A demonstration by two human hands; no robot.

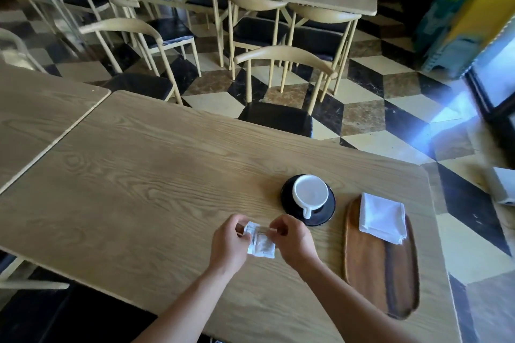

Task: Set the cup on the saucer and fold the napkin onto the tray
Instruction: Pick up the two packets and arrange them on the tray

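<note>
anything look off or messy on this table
Nothing spilled or broken. The white cup sits upright but off-centre on the black saucer. The folded napkin overhangs the wooden tray rim at its far end. Both hands hold a small white packet.

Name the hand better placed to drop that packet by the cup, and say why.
Right. Both hands pinch the small white packet, but the right hand sits nearer the cup on its dark saucer; the left hand would probably have to cross over.
</note>
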